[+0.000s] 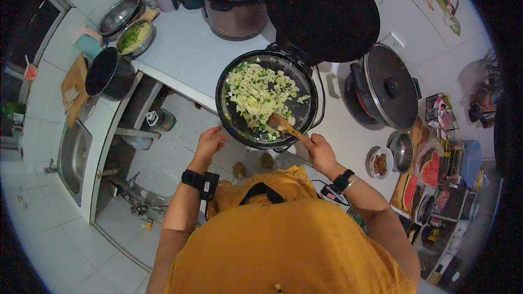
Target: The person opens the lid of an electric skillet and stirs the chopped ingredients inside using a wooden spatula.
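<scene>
My right hand [322,155] grips the handle of a wooden spatula [286,126], whose blade rests in chopped food in an electric griddle pan [312,106]. The food [257,90] is pale yellow-white pieces mixed with chopped greens, mostly on the pan's left and middle. My left hand [211,143] is just off the pan's lower left rim, fingers apart, holding nothing. The griddle's round black lid [322,12] stands raised behind the pan.
A pressure cooker [237,12] stands behind on the counter [184,45]. At left are a bowl of shredded food [136,38], a black pot [110,74] and a steel sink [75,163]. At right are a lidded pan [390,85], a white bowl [381,163] and cut watermelon [430,169].
</scene>
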Available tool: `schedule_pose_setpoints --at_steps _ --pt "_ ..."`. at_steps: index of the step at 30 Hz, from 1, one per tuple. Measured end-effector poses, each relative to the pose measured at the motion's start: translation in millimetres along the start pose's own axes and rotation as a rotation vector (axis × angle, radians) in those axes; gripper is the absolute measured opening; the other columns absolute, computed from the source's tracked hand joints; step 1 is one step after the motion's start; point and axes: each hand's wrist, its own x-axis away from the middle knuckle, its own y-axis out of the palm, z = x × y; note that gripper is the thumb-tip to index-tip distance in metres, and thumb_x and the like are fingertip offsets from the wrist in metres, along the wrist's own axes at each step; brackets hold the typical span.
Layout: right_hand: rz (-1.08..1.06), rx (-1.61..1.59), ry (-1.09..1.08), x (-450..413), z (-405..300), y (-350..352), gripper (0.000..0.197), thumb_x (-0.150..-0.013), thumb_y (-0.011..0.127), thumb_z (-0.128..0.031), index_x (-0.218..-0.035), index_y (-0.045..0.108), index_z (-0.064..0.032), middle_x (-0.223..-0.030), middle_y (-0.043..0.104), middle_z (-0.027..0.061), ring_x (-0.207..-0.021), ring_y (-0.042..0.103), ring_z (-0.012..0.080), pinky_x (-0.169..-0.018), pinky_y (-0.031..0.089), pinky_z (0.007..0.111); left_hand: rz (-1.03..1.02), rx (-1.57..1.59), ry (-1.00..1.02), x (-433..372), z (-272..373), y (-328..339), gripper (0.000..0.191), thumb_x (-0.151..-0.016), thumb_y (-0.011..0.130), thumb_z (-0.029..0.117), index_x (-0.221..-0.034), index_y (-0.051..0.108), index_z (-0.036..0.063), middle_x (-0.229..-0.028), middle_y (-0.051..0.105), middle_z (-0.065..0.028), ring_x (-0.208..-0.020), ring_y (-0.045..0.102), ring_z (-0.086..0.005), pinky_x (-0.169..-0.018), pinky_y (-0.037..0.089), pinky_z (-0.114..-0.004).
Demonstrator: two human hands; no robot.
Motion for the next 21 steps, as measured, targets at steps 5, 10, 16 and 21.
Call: schedule_pose_setpoints --at_steps 5,10,16,21 --pt "-0.039 -0.071 0.035 -11.9 -5.0 -29.1 0.05 -0.063 0.051 -0.001 -0.112 0.05 -0.0119 -0.065 0.043 0.0115 -0.065 0.046 0.0275 -0.055 0.039 0.036 -0.004 0.021 -0.009 -1.6 -6.6 -5.8 0.043 -0.079 0.043 0.008 -0.12 0.038 -0.0024 -0.077 0.06 -0.006 -0.055 0.047 -0.0086 -0.051 0.039 -0.02" --pt "-0.172 -0.023 0.082 -1.8 -15.5 -52.7 0.041 -0.066 0.05 -0.002 -0.106 0.055 -0.0103 -0.06 0.045 0.0137 -0.058 0.047 0.0282 -0.055 0.04 0.037 0.001 0.03 0.01 -2.0 -13.3 -11.7 0.044 -0.078 0.045 0.007 -0.12 0.038 -0.0032 -0.075 0.059 -0.0063 -0.055 0.047 -0.009 -0.05 0.039 -0.02" --pt "0.002 -0.005 0.053 -49.5 -47.5 10.9 0.044 -0.065 0.05 -0.001 -0.108 0.051 -0.0061 -0.066 0.047 0.0165 -0.059 0.048 0.0315 -0.053 0.042 0.039 -0.033 0.044 -0.003 -0.9 -7.1 -5.3 0.045 -0.076 0.046 0.005 -0.119 0.038 -0.0036 -0.076 0.059 -0.0072 -0.055 0.047 -0.009 -0.05 0.038 -0.02" --pt "0.188 -0.225 0.124 -78.7 -26.2 37.9 0.026 -0.077 0.049 -0.007 -0.103 0.056 -0.0072 -0.067 0.053 0.0192 -0.057 0.051 0.0322 -0.054 0.042 0.04 -0.017 -0.018 0.008 7.5 -3.8 -4.4 0.039 -0.079 0.044 0.008 -0.117 0.041 -0.0018 -0.077 0.06 -0.0049 -0.056 0.047 -0.0069 -0.049 0.037 -0.018"
